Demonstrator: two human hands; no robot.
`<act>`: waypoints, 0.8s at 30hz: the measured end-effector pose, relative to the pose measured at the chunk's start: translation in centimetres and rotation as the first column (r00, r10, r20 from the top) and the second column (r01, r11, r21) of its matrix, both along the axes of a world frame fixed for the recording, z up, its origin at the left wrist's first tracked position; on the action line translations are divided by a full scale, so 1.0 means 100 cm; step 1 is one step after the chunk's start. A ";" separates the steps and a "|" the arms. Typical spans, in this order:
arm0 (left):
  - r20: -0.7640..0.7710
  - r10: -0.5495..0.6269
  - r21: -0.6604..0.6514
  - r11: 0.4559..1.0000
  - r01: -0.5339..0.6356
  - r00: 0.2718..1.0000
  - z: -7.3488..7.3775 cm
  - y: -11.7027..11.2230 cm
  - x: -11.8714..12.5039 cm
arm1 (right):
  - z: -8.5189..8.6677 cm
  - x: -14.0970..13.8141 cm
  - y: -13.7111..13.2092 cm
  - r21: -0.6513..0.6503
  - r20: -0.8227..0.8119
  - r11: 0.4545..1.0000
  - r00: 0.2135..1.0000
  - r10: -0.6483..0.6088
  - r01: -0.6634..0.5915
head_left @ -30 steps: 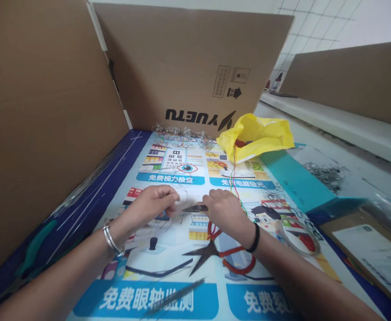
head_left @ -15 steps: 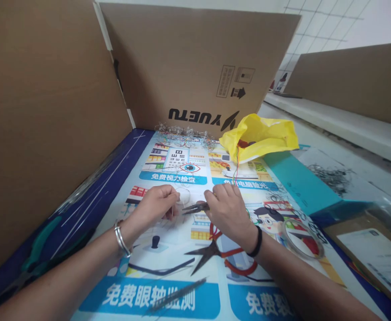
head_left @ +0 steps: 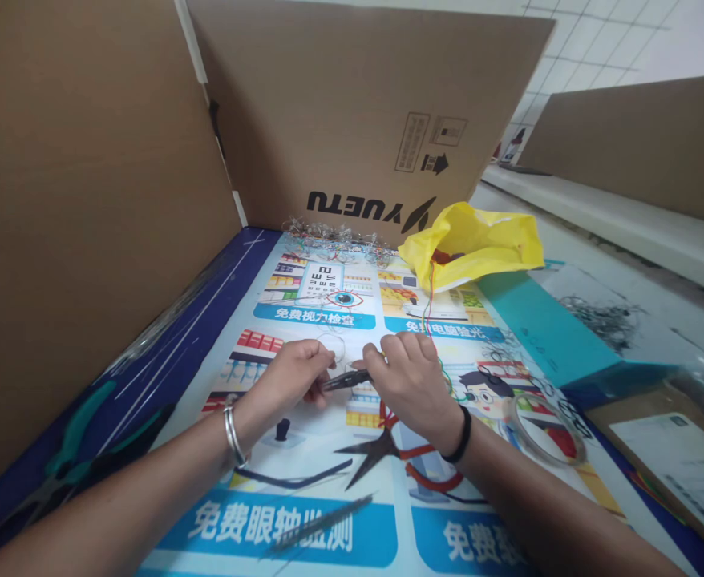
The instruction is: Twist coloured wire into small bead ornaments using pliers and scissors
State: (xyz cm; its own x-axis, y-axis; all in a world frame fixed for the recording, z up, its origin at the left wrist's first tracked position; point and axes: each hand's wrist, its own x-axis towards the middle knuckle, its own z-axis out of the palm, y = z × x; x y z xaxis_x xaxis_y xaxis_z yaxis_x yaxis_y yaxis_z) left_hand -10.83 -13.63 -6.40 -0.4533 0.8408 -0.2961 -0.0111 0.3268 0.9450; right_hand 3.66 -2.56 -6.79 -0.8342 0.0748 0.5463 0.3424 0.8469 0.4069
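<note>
My right hand (head_left: 412, 381) is wrapped round a pair of needle-nose pliers (head_left: 347, 380), whose narrow dark jaws point left and look closed. Their tips meet the fingertips of my left hand (head_left: 295, 373). A thin wire (head_left: 341, 340) curves up in a loop from the pinched fingers of that hand; its held end is hidden. Below my right hand lie red-handled scissors (head_left: 371, 455), blades apart. A bundle of thin dark wire pieces (head_left: 325, 522) rests nearer to me on the printed sheet (head_left: 256, 553).
Cardboard walls (head_left: 340, 104) stand behind and on the left. A yellow bag (head_left: 478, 240) trails coloured threads. Teal-handled pliers (head_left: 75, 449) lie at left, a roll of clear tape (head_left: 511, 421) at right. Tangled wire pieces (head_left: 340, 240) line the back, beside a teal box (head_left: 544, 328).
The plier jaws have come together and moved left to my left fingertips. My left hand has shifted slightly right. The view has also moved a little.
</note>
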 end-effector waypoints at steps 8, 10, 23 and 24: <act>0.020 -0.002 -0.010 1.000 0.002 1.000 0.002 -0.002 0.003 | 0.002 0.001 -0.001 -0.028 0.068 0.999 0.998 -0.014 0.016; 0.017 -0.008 -0.008 1.000 0.008 1.000 0.002 -0.002 0.003 | 0.001 0.001 0.000 -0.023 0.059 1.000 0.998 0.001 0.000; -0.003 -0.034 -0.031 0.999 0.034 0.999 -0.001 -0.001 0.002 | -0.007 -0.001 0.007 0.013 -0.008 0.997 0.997 0.077 -0.076; -0.003 -0.030 -0.030 0.999 0.030 1.000 0.000 -0.001 0.003 | -0.007 -0.001 0.007 0.012 -0.006 0.997 0.997 0.075 -0.075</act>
State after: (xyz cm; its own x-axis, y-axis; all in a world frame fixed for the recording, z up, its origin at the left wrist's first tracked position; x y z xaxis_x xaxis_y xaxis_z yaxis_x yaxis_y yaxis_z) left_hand -10.55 -13.69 -6.40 -0.4290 0.8447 -0.3201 0.0024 0.3554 0.9347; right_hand 3.56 -1.85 -7.47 -0.8335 0.0062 0.5525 0.2811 0.8656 0.4144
